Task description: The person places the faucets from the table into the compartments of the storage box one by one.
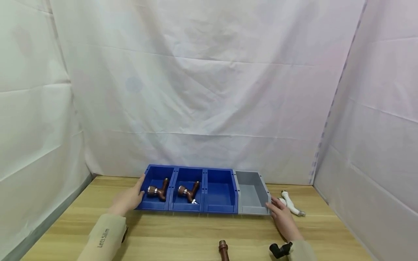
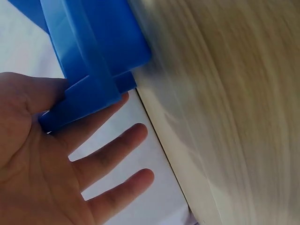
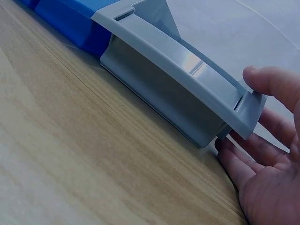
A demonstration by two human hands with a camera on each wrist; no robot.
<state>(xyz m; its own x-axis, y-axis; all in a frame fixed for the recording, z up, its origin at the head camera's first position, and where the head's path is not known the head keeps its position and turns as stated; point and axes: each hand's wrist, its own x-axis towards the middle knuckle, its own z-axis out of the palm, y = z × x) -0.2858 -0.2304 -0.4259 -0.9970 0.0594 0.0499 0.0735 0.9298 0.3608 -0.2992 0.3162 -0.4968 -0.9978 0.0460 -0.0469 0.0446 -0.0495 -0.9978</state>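
A row of joined storage bins stands across the table, three blue and one grey. At its left end my left hand (image 1: 128, 198) grips the side of the outer blue bin (image 1: 152, 206); in the left wrist view its rim (image 2: 79, 105) lies between thumb and index finger, the other fingers spread. My right hand (image 1: 284, 220) holds the grey bin (image 1: 254, 210) by its front right corner, thumb over the rim and fingers below, as the right wrist view shows. One brown faucet (image 1: 161, 194) lies in the outer blue bin, another brown faucet (image 1: 188, 195) in the second.
Right of the grey bin lies a white faucet (image 1: 290, 205), partly behind the right hand. A black fitting (image 1: 279, 251) is close to the right wrist, and a brown pipe-like end (image 1: 223, 247) enters at the bottom edge. White cloth (image 1: 209, 90) hangs behind and at both sides.
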